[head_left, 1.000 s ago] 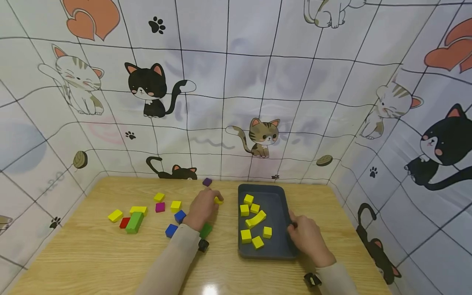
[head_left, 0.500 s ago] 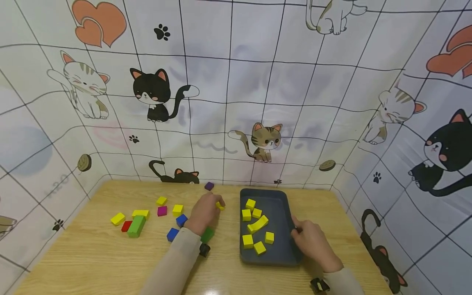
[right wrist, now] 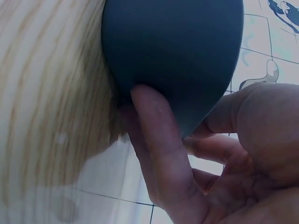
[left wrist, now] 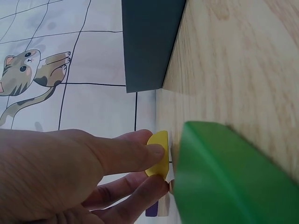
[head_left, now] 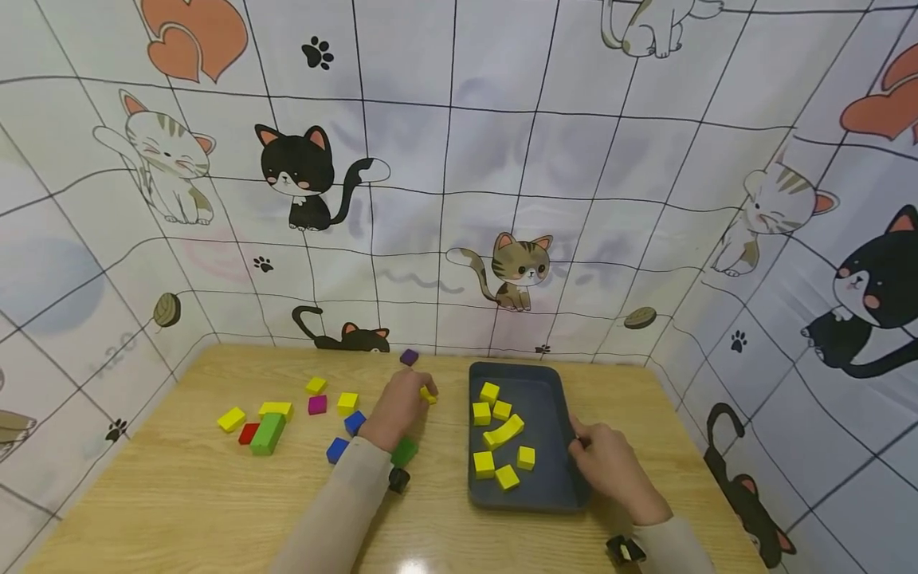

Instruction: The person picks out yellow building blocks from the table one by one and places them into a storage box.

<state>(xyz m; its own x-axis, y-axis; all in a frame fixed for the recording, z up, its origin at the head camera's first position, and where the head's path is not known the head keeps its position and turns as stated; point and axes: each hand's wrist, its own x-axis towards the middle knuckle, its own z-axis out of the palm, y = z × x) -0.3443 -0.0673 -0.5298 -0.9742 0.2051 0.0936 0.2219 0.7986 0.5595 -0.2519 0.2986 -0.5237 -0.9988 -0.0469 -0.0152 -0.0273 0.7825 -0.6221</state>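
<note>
My left hand (head_left: 398,408) reaches over the table left of the tray and pinches a small yellow block (left wrist: 162,161) between thumb and fingertips. The left wrist view shows the block close to the wood surface, its edge curved. A green block (left wrist: 219,179) looms large beside that hand; in the head view it lies partly under the wrist. My right hand (head_left: 610,464) grips the right side of a dark grey rectangular tray (head_left: 548,414), fingers against the outer wall (right wrist: 168,51) and thumb at the rim. Several yellow blocks, mostly cubes, and a yellow arched block (head_left: 504,431) lie in the tray.
Left of the hand lie two blue blocks (head_left: 337,450), a magenta block (head_left: 317,405), a red block (head_left: 248,433), a long green block (head_left: 268,434) and several yellow ones. A purple block (head_left: 409,357) sits at the table's back edge, by the cat-print wall cloth (head_left: 402,215).
The head view shifts slightly. My left hand keeps its pinch on the yellow block in nearly the same place, and the right hand stays on the tray; the blocks have not moved.
</note>
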